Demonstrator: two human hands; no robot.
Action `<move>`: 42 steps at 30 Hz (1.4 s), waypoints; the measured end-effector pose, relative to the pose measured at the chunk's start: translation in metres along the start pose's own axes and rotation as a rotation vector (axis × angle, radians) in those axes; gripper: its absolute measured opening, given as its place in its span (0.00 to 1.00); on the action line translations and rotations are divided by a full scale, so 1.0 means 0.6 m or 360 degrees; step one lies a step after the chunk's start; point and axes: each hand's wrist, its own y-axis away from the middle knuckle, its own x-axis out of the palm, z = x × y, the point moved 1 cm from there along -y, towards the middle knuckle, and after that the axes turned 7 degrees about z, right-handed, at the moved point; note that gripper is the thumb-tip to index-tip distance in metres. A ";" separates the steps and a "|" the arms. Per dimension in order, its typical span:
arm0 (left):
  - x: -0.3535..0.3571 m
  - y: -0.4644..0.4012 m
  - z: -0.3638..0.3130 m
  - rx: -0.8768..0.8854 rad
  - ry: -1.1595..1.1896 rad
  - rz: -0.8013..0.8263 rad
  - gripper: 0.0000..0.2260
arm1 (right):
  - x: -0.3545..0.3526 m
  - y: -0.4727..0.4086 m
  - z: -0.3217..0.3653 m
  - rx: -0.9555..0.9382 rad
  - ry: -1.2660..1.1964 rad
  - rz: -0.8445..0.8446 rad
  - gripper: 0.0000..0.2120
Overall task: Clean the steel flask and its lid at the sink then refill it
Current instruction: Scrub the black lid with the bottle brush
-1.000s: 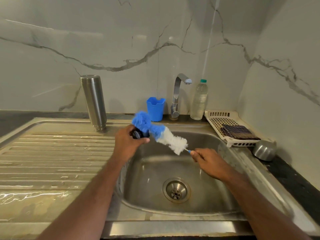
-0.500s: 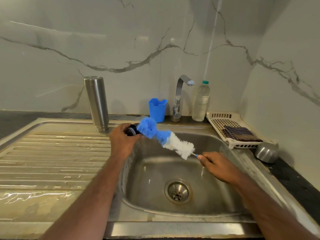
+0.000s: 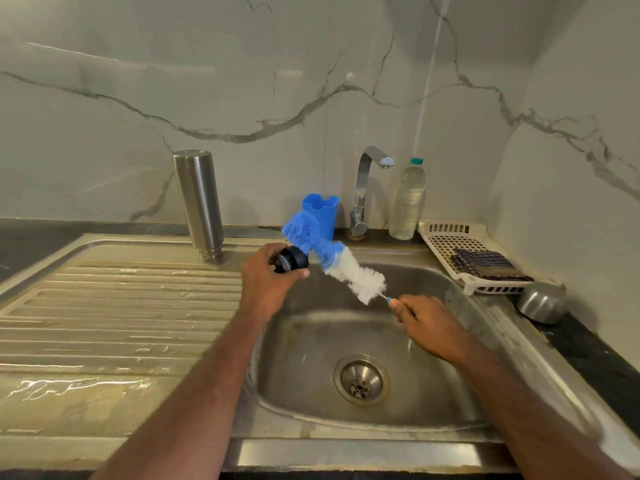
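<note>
The steel flask (image 3: 200, 204) stands upside down, mouth down, at the back of the draining board. My left hand (image 3: 264, 282) grips the small black lid (image 3: 290, 260) over the sink basin's left edge. My right hand (image 3: 423, 326) pinches the thin handle of a blue-and-white bottle brush (image 3: 333, 258) that slants up to the left. The brush's blue tip sits against the lid's far side. The sink basin (image 3: 301, 355) lies below both hands.
A tap (image 3: 367, 188) stands behind the basin, with a blue cup (image 3: 322, 213) to its left and a plastic water bottle (image 3: 408, 199) to its right. A white basket (image 3: 450, 244) holding a dark cloth and a steel bowl (image 3: 541, 302) sit at the right. The draining board (image 3: 114, 317) is wet.
The brush has slid up and to the left across the lid, and its blue tip has risen. My left hand has turned the lid slightly.
</note>
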 end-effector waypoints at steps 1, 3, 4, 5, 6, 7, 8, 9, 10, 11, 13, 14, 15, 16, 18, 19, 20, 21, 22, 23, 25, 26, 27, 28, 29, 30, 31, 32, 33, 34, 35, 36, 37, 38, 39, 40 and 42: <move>-0.006 -0.003 0.002 -0.0020 0.0036 -0.0052 0.27 | -0.003 0.003 -0.005 -0.0001 0.0013 0.0015 0.21; -0.022 -0.009 0.010 -0.0050 0.0059 -0.0135 0.26 | -0.007 0.010 -0.015 -0.0003 0.0056 0.0054 0.21; -0.026 -0.009 0.012 -0.0047 0.0037 -0.0111 0.26 | -0.007 0.011 -0.015 -0.0004 0.0069 0.0057 0.21; -0.024 -0.007 0.009 -0.0034 0.0021 -0.0042 0.26 | -0.006 0.010 -0.011 -0.0004 0.0065 0.0043 0.21; -0.016 -0.003 0.005 -0.0008 0.0032 0.0051 0.26 | -0.003 0.006 -0.006 0.0005 0.0041 0.0017 0.21; -0.007 0.002 0.000 0.0022 0.0081 0.0139 0.26 | -0.001 0.002 -0.002 0.0023 0.0011 -0.0006 0.21; 0.003 0.005 -0.004 0.0033 0.0173 0.0200 0.25 | 0.000 -0.002 0.000 0.0043 -0.0011 -0.0010 0.22; 0.009 0.008 -0.010 0.0026 0.0321 0.0232 0.24 | 0.001 -0.003 -0.003 0.0057 -0.0027 0.0008 0.22; 0.011 0.008 -0.014 -0.0001 0.0501 0.0230 0.23 | 0.002 -0.001 -0.010 0.0071 -0.0049 0.0029 0.23; 0.010 0.007 -0.016 -0.0041 0.0702 0.0202 0.22 | 0.001 0.002 -0.017 0.0083 -0.0094 0.0034 0.23; 0.002 0.002 -0.014 -0.0164 0.1166 0.0118 0.22 | -0.002 0.007 -0.024 0.0087 -0.0215 -0.0024 0.22; -0.002 0.001 -0.012 -0.0237 0.1388 0.0092 0.22 | -0.004 0.008 -0.022 0.0075 -0.0262 -0.0064 0.21; -0.005 0.001 -0.012 -0.0315 0.1547 0.0080 0.21 | -0.004 0.008 -0.017 0.0053 -0.0285 -0.0084 0.21; -0.008 0.000 -0.010 -0.0394 0.1648 0.0086 0.19 | -0.003 0.007 -0.012 0.0025 -0.0270 -0.0077 0.21; -0.011 0.002 -0.011 -0.0554 0.1763 0.0151 0.17 | 0.003 0.006 0.000 -0.0023 -0.0203 -0.0024 0.21; -0.010 0.004 -0.012 -0.0613 0.1788 0.0218 0.18 | 0.007 0.004 0.005 -0.0046 -0.0184 -0.0023 0.21; -0.007 0.006 -0.012 -0.0650 0.1774 0.0303 0.18 | 0.011 0.003 0.010 -0.0070 -0.0170 -0.0039 0.21; -0.002 0.009 -0.013 -0.0677 0.1727 0.0394 0.19 | 0.014 0.001 0.014 -0.0089 -0.0155 -0.0065 0.21; 0.003 0.014 -0.016 -0.0702 0.1659 0.0468 0.20 | 0.015 0.000 0.017 -0.0098 -0.0139 -0.0094 0.21; 0.008 0.016 -0.018 -0.0727 0.1598 0.0487 0.20 | 0.014 -0.001 0.015 -0.0098 -0.0126 -0.0118 0.20; 0.008 0.014 -0.018 -0.0751 0.1630 0.0399 0.21 | 0.006 0.003 -0.001 -0.0087 -0.0121 -0.0117 0.20; 0.001 0.010 -0.015 -0.0767 0.1733 0.0309 0.21 | 0.000 0.007 -0.010 -0.0080 -0.0127 -0.0093 0.20; -0.008 0.005 -0.012 -0.0788 0.1820 0.0226 0.22 | -0.004 0.011 -0.016 -0.0076 -0.0118 -0.0068 0.20; -0.016 0.000 -0.008 -0.0808 0.1854 0.0193 0.23 | -0.005 0.012 -0.016 -0.0080 -0.0100 -0.0054 0.20; -0.017 -0.001 -0.007 -0.0829 0.1814 0.0219 0.23 | -0.002 0.010 -0.011 -0.0087 -0.0091 -0.0048 0.20; -0.013 0.004 -0.008 -0.0849 0.1746 0.0272 0.23 | 0.004 0.006 -0.001 -0.0100 -0.0096 -0.0049 0.20; -0.003 0.010 -0.010 -0.0862 0.1676 0.0320 0.21 | 0.009 0.001 0.011 -0.0117 -0.0104 -0.0059 0.20; 0.005 0.017 -0.015 -0.0869 0.1632 0.0345 0.20 | 0.013 -0.002 0.018 -0.0137 -0.0112 -0.0074 0.20; 0.009 0.020 -0.018 -0.0867 0.1617 0.0349 0.20 | 0.014 -0.004 0.018 -0.0152 -0.0115 -0.0088 0.20; 0.007 0.019 -0.021 -0.0858 0.1644 0.0336 0.19 | 0.011 -0.002 0.010 -0.0150 -0.0111 -0.0092 0.19; 0.000 0.015 -0.021 -0.0850 0.1689 0.0291 0.19 | 0.004 0.002 -0.004 -0.0136 -0.0102 -0.0086 0.19; -0.010 0.009 -0.019 -0.0846 0.1739 0.0239 0.19 | -0.004 0.006 -0.016 -0.0121 -0.0093 -0.0077 0.19; -0.017 0.003 -0.015 -0.0845 0.1756 0.0207 0.19 | -0.009 0.009 -0.023 -0.0108 -0.0082 -0.0065 0.18; -0.019 0.001 -0.012 -0.0848 0.1728 0.0216 0.19 | -0.008 0.009 -0.022 -0.0114 -0.0071 -0.0047 0.18; -0.014 0.005 -0.013 -0.0855 0.1656 0.0261 0.18 | -0.002 0.006 -0.014 -0.0136 -0.0070 -0.0025 0.18; -0.005 0.012 -0.017 -0.0862 0.1575 0.0318 0.17 | 0.006 0.001 -0.001 -0.0166 -0.0072 -0.0014 0.18; 0.011 0.023 -0.028 -0.0860 0.1500 0.0361 0.16 | 0.014 -0.007 0.017 -0.0187 -0.0082 -0.0050 0.18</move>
